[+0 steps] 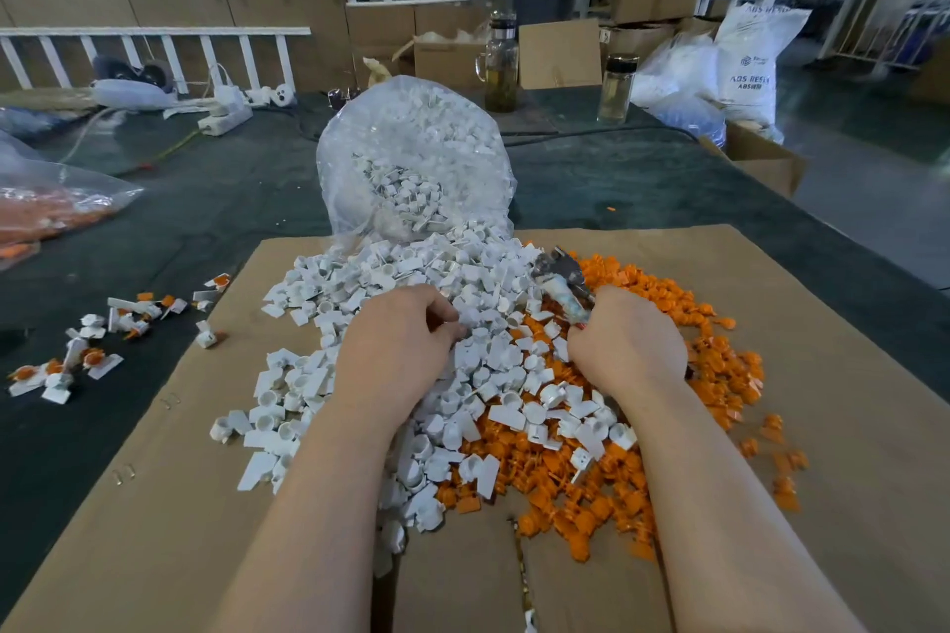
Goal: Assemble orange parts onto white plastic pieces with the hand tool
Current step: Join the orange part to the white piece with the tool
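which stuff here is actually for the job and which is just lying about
For the job:
white pieces
orange parts
hand tool, gripped by the right hand
left hand, in the white pile
finished pieces
bag of white pieces

Lying about:
two bottles
power strip
cardboard boxes
white sack

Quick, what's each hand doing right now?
Left hand: fingers curled into the white pieces; held piece cannot be told.
Right hand: grips the hand tool.
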`<state>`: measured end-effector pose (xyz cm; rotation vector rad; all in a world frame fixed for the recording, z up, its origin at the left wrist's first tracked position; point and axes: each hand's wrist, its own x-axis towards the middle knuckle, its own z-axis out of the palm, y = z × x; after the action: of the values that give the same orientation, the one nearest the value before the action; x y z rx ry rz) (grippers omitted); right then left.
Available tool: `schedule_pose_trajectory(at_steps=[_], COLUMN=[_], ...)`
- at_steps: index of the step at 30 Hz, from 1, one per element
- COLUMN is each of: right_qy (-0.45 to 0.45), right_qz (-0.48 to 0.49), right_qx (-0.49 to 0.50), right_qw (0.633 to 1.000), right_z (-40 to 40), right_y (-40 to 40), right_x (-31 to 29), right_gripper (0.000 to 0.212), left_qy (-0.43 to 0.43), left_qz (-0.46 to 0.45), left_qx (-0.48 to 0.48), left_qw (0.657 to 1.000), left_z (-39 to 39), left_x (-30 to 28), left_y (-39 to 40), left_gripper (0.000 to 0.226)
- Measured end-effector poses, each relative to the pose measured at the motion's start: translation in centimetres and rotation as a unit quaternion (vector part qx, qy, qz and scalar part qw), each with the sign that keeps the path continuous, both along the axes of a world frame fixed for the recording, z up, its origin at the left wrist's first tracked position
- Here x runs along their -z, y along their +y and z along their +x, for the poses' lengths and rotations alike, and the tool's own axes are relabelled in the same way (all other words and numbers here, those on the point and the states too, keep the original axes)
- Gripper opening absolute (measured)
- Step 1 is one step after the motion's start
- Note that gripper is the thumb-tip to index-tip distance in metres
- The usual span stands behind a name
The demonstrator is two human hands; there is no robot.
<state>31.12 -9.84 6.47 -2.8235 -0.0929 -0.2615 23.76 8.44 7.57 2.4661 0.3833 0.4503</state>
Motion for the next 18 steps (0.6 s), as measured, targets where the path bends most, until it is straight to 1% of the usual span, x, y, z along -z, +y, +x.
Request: schedule_pose_trajectory(at_steps=[3,6,8,10,12,14,18], right_qy=[-0.02,-0.004,-0.001,-0.002,-0.003,-0.009,-0.048], right_qz=[0.059,0.134,0.164,0.179,0.194,0.206,0.22], right_qx=[-0.011,-0.055,-0.08,-0.099,-0.112,-0.116,-0.122], right_qw=[0.998,0.989,0.983,0.979,0.975,0.972,0.967], right_z=[0.3,0.7,0.8,0.8,0.8,0.7,0.3], right_y=[0.1,0.2,0.4,0.7,0.8,0.8,1.0], right_x=[0.0,-0.1,-0.1,-0.1,-0.2,-0.2,-0.4], right_gripper=[0.017,0.009,0.011,0.008,0.007,0.016,0.019], left_qy=[-0.01,-0.045,-0.08,-0.103,-0.113,-0.117,-0.129], left_qz=[0.009,-0.022,-0.067,-0.102,-0.146,-0.188,-0.265], left_qx=[0.01,0.012,0.001,-0.015,-0.029,-0.033,-0.027], left_qw=[1.0,0.999,0.995,0.989,0.982,0.975,0.955], left_z=[-0.1,-0.1,-0.2,-0.2,-0.2,-0.2,-0.4], left_x=[0.0,-0.1,-0.4,-0.6,-0.9,-1.0,-1.4], left_y=[-0.1,-0.3,-0.5,-0.6,-0.8,-0.9,-1.0], left_gripper=[0.008,0.012,0.014,0.015,0.015,0.015,0.011])
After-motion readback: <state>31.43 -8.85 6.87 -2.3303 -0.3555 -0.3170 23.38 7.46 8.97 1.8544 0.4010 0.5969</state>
